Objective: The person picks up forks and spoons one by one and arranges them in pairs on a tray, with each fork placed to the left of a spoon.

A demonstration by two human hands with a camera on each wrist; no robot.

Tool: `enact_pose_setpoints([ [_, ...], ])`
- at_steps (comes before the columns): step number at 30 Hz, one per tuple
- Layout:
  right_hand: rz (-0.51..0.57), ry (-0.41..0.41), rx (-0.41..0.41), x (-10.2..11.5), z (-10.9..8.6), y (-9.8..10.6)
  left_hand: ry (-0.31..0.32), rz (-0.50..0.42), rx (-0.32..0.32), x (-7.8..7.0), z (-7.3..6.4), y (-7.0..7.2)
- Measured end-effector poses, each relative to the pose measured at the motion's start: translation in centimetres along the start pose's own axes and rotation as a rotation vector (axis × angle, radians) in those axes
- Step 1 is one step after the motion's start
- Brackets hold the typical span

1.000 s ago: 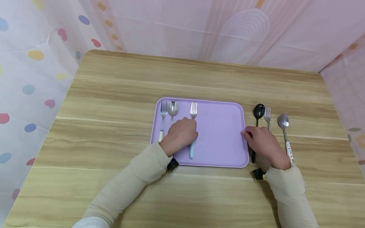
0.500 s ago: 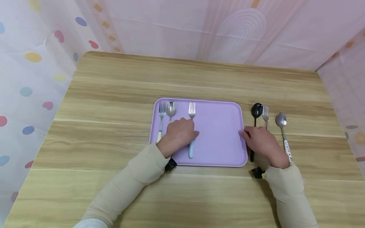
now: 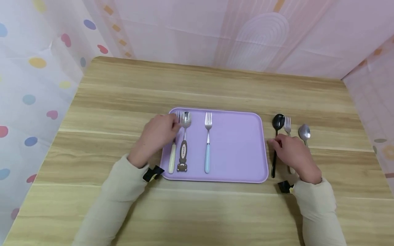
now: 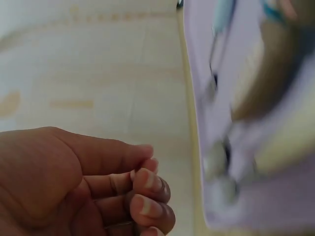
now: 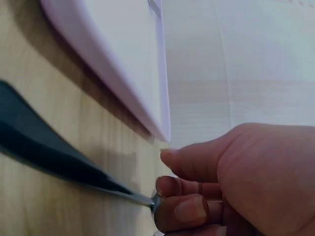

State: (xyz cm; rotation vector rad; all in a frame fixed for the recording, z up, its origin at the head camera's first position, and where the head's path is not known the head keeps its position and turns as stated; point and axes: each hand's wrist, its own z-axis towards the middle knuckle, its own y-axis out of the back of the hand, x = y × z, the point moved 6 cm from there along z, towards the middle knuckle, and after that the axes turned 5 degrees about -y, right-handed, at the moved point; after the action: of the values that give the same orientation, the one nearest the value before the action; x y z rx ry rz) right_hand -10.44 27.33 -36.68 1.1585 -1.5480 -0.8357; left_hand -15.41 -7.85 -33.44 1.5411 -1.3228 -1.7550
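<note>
Over the left edge of the purple tray [image 3: 237, 147] my left hand [image 3: 158, 135] covers part of a fork with a cream handle [image 3: 172, 159]. Its fingers curl loosely and the thumb meets the index fingertip, with nothing held, as the left wrist view shows. Beside that fork lie a spoon with a brown bear handle [image 3: 182, 153] and, further right, a fork with a light blue handle [image 3: 207, 157]. My right hand [image 3: 293, 152] is right of the tray, above a black spoon [image 3: 278, 121]; its thumb is apart from the loosely bent fingers, which hold nothing.
A small fork [image 3: 287, 124] and a silver spoon [image 3: 304, 132] lie right of the black spoon, partly hidden by my right hand. The wooden table [image 3: 215, 212] extends around the tray, with patterned curtains [image 3: 184, 34] behind and at the sides.
My left hand has left the blue-handled fork and moved left to the tray's edge, uncovering the bear-handled spoon. My right hand has drawn slightly right, away from the tray's rim.
</note>
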Motion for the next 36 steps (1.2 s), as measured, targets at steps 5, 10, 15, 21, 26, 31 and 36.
enact_pose_setpoints([
  [5, -0.014, -0.012, -0.002, -0.5, 0.0, -0.3, 0.048, -0.048, -0.05, 2.9, -0.2, 0.4],
  [10, -0.016, -0.05, -0.01, -1.1, 0.0, -0.4, 0.144, -0.025, 0.007, 4.6, -0.3, 0.0],
  [15, -0.023, -0.053, -0.045, -1.6, 0.0, 0.1, 0.169, -0.02, 0.088, 5.3, 0.0, -1.0],
  [21, -0.045, -0.064, -0.074, -2.2, -0.1, 0.1, 0.069, -0.034, 0.189, 4.5, 0.3, -2.3],
  [26, -0.053, -0.105, -0.101, -2.4, -0.1, 0.1, 0.076, -0.01, 0.217, 4.3, 0.3, -2.7],
  [31, -0.063, -0.109, -0.128, -2.5, 0.1, 0.0, 0.097, -0.003, 0.219, 4.3, 0.4, -2.9],
  [36, -0.06, -0.113, -0.133, -2.5, 0.2, -0.2, 0.1, -0.007, 0.216, 4.2, 0.5, -3.1],
])
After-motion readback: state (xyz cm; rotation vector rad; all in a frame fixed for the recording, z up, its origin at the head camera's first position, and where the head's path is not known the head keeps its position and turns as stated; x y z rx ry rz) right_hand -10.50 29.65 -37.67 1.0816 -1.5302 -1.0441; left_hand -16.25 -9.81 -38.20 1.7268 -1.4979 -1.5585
